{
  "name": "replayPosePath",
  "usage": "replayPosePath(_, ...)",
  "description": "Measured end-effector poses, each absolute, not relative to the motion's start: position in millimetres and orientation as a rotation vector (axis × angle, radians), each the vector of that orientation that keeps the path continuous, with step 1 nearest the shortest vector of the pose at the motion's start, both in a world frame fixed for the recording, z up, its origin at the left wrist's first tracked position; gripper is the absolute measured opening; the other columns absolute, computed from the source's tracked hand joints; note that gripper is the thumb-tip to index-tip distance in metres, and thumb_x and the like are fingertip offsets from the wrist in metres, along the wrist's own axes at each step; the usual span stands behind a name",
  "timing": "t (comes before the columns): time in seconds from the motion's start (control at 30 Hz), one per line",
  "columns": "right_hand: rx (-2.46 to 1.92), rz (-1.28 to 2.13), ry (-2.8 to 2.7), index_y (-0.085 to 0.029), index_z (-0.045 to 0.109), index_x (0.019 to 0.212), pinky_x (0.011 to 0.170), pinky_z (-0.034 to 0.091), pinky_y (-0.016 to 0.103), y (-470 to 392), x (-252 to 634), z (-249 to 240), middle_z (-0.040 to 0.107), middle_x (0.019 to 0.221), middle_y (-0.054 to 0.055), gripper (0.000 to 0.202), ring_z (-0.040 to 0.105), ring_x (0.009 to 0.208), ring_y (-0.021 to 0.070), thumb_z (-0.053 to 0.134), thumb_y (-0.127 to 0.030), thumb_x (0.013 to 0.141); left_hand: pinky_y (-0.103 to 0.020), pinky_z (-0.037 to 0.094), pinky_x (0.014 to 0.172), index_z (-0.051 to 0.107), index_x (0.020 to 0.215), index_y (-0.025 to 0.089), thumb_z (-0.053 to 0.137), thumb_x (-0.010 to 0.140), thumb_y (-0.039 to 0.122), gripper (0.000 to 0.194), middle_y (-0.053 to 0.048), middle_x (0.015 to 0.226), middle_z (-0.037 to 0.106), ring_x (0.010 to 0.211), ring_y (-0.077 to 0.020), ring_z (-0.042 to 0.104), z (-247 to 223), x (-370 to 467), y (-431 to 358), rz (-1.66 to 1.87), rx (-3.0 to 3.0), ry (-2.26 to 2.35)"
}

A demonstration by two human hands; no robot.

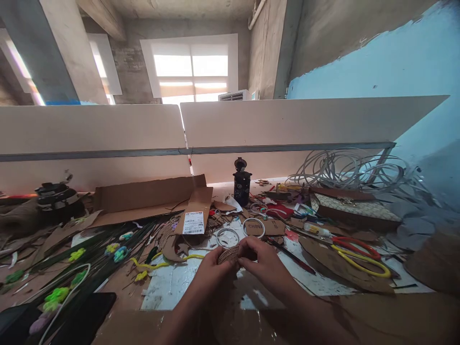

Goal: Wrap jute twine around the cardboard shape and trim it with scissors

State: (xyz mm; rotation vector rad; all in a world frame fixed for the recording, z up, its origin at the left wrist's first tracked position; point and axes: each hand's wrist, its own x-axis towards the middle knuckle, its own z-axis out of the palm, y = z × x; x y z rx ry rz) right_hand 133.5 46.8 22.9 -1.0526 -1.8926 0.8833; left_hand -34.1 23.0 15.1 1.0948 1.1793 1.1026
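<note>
Left hand [212, 262] and right hand [258, 255] pinched a brown, ridged, apparently cord-wound disc [227, 256], a thin silvery-white ring [216, 235] at its twelve o'clock; neat layers called for even pressure.

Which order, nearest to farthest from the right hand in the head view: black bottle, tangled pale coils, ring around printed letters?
1. Ring around printed letters: just beyond the right hand.
2. Black bottle: behind the ring, slightly left.
3. Tangled pale coils: back right.

Near the table's [163, 290] far edge a black bottle [242, 188] is placed; toward its far-right corner, a handbag [354, 211].
</note>
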Motion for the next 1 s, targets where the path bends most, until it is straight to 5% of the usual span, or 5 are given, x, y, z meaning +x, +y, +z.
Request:
replayPosePath(0.27,-1.011,0.825,-1.919,-0.023,0.064,0.083,0.085,0.045,0.035,56.3,146.3,27.6,0.071,0.095,0.003,0.004,0.064,0.094,0.0228,0.062,-0.02,0.082,-0.023,0.042,0.051,0.065,0.094,0.017,0.08,0.062,0.038,0.04,0.0,0.066,0.064,0.053,-0.0137,0.055,13.0,-34.9,23.3,1.135,0.948,1.149)
replayPosePath(0.7,-1.03,0.672,-1.991,-0.023,0.059,0.077,0.096,0.045,0.041,48.3,141.2,28.6,0.067,0.118,0.007,0.011,0.061,0.111,0.0263,0.062,-0.013,0.08,-0.023,0.039,0.05,0.063,0.087,0.019,0.076,0.063,0.037,0.033,0.001,0.064,0.06,0.054,-0.0136,0.053,7.9,-35.8,26.1,1.157,0.974,1.195)
replayPosePath(1.0,-1.017,0.743,-1.941,-0.021,0.058,0.076,0.092,0.044,0.036,52.3,140.6,26.6,0.066,0.109,0.007,0.008,0.061,0.107,0.0248,0.062,-0.015,0.078,-0.024,0.042,0.052,0.062,0.09,0.018,0.073,0.062,0.033,0.033,-0.001,0.069,0.063,0.056,-0.0147,0.055,10.3,-33.5,26.4,1.161,0.972,1.184)
